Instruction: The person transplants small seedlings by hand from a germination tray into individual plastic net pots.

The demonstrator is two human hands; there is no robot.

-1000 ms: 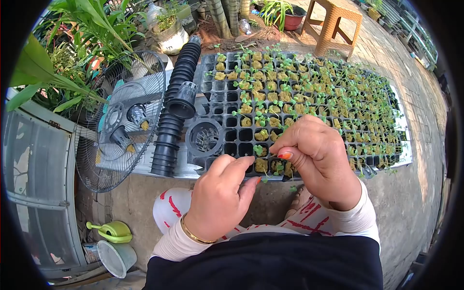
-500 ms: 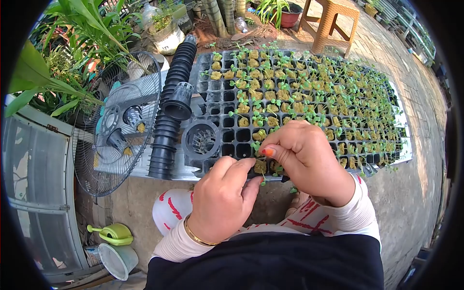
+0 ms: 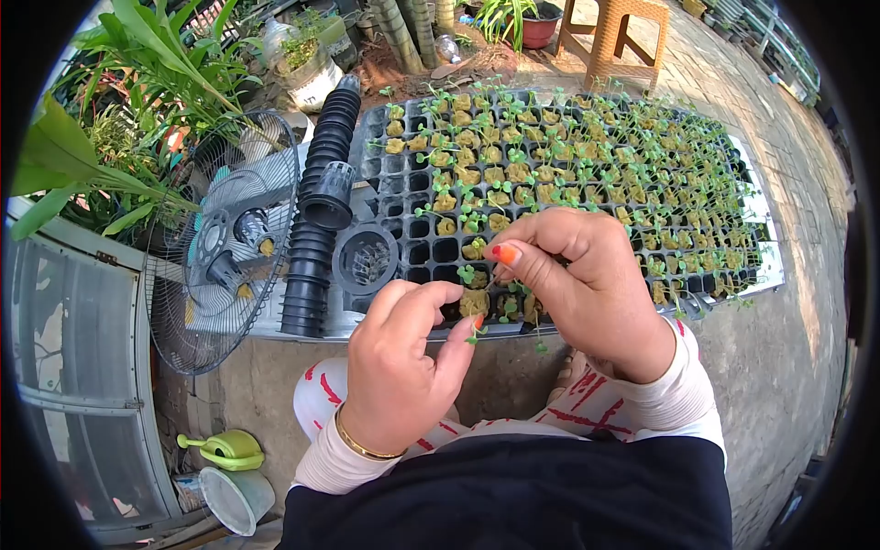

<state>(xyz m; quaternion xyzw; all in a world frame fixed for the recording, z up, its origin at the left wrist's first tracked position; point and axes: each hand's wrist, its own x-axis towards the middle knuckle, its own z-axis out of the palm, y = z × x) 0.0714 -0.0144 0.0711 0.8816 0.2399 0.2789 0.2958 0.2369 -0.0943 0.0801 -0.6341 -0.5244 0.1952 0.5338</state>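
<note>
A black seedling tray [image 3: 419,252] lies before me, many cells filled with brown growing plugs and thin green seedlings. Over its front edge, my left hand [image 3: 399,357] holds nothing; its thumb and index finger are apart beside a front-row plug [image 3: 474,303]. A small seedling [image 3: 473,335] droops by the left thumb. My right hand [image 3: 587,289] hovers above the front rows, thumb pressed to the curled index finger. Whatever those fingers hold is too small or hidden to make out. Several cells on the tray's left side contain no plugs.
Left of the tray are a long stack of black net pots [image 3: 313,243], a loose net pot [image 3: 328,202] and another one upright [image 3: 366,260]. Beyond them lies a wire fan guard [image 3: 215,312]. A green watering can [image 3: 231,450] and bucket [image 3: 236,500] stand on the floor.
My left hand has drawn back slightly from the front-row plug, and its thumb and index finger have spread. My right hand stays pinched and has lifted slightly. The view has shifted a little.
</note>
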